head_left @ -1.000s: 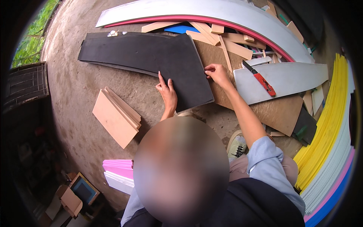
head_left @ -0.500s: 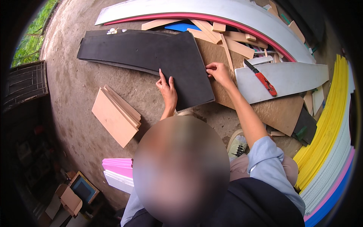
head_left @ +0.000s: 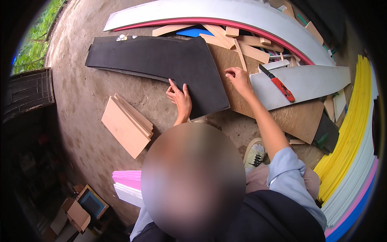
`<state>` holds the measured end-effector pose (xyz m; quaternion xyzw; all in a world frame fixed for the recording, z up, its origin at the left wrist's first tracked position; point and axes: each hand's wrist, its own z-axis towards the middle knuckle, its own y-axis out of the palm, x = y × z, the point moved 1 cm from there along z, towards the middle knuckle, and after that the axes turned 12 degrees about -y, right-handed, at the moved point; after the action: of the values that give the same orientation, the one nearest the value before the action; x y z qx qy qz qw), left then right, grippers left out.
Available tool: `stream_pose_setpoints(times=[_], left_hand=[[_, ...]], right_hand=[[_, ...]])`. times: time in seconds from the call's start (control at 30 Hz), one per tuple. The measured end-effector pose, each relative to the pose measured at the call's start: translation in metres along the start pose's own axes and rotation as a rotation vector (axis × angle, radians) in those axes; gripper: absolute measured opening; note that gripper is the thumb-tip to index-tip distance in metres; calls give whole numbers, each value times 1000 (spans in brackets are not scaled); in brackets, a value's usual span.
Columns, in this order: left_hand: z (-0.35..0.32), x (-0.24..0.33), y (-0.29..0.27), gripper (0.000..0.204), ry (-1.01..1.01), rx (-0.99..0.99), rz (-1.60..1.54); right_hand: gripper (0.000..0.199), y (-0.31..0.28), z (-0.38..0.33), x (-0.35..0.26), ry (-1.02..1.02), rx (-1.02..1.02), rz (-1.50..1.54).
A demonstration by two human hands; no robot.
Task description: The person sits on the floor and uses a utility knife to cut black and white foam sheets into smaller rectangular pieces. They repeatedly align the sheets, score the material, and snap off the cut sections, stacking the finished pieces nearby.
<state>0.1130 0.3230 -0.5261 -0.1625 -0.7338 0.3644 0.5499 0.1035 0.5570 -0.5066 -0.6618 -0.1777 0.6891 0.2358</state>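
Large black foam-like sheets (head_left: 161, 56), narrow to the left and broad to the right, lie stacked on the floor before me. My left hand (head_left: 180, 99) rests at their near edge, index finger and thumb stretched apart over the black surface and the other fingers bent. To the right of the broad end, my right hand (head_left: 240, 82) hovers just off the edge, above a brown board (head_left: 282, 121). Its fingertips are pinched together; whatever may be between them is too small to see. A red utility knife (head_left: 282, 88) lies on a white sheet (head_left: 318, 82) beside that hand.
Peach-coloured boards (head_left: 127, 127) are stacked on the left of the floor. Beyond the black sheets lie a long white curved sheet (head_left: 209, 10) and peach offcuts (head_left: 254, 52). Yellow sheets (head_left: 346, 129) stand at the right. Pink sheets (head_left: 127, 178) sit near my left side.
My right hand has come away from the black sheet's right edge, moving slightly right, fingertips still pinched. My left hand stays at the near edge. The whole view has shifted slightly.
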Motion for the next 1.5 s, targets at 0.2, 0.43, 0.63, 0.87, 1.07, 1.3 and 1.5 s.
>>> stream_pose_setpoints(times=[0.2, 0.43, 0.63, 0.87, 1.07, 1.3, 1.5], left_hand=[[17, 65, -14, 101, 571, -222, 213], [51, 79, 18, 131, 654, -494, 519], [56, 67, 29, 137, 607, -500, 559], [56, 66, 24, 136, 517, -526, 583], [55, 73, 27, 134, 528, -523, 524], [55, 72, 23, 133, 514, -524, 490], [53, 73, 24, 134, 523, -515, 499]], right_hand=[[47, -105, -43, 12, 71, 139, -866], [39, -122, -56, 50, -85, 31, -811], [29, -80, -14, 28, -130, 110, -290], [22, 26, 78, -40, -47, -192, -392], [19, 42, 105, -41, -122, -213, -594], [19, 47, 111, -55, -72, -261, -586], [27, 39, 122, -52, -15, -307, -560]])
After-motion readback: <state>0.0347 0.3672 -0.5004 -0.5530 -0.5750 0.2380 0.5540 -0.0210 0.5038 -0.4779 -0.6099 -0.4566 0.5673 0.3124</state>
